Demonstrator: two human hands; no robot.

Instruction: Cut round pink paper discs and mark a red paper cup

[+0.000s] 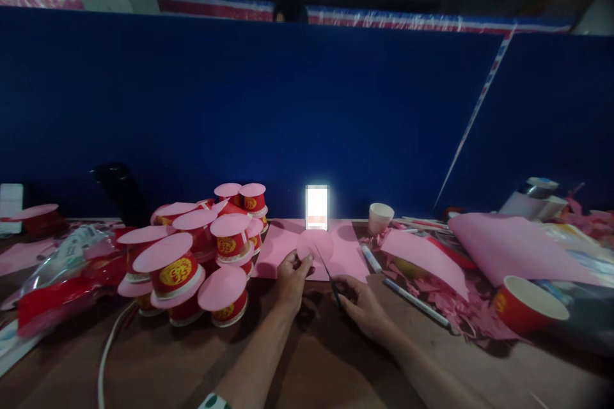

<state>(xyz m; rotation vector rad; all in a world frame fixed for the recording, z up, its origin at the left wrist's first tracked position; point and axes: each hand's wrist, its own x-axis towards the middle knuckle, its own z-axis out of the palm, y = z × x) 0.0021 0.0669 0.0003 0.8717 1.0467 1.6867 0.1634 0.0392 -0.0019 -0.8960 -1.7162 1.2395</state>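
Note:
Near the middle, my left hand (291, 278) pinches the lower left edge of a round pink paper disc (307, 243). My right hand (359, 303) is closed around dark scissors (336, 291), whose thin blades point up and left onto the disc. A large pink sheet (275, 249) lies flat on the brown table under the disc. Beyond the disc stands a bright, pixelated phone-like screen (317, 208). To the left of my left hand are stacked red paper cups (177, 273) with gold markings, upside down, with pink discs on their bases.
A white cup (381, 217), a marker (371, 258) and a white pen (416, 301) lie to the right, beside pink scraps (460, 310) and a red cup (530, 307). Red plastic packaging (71, 297) and a white cable (106, 351) are at left. A blue partition (230, 102) rises behind.

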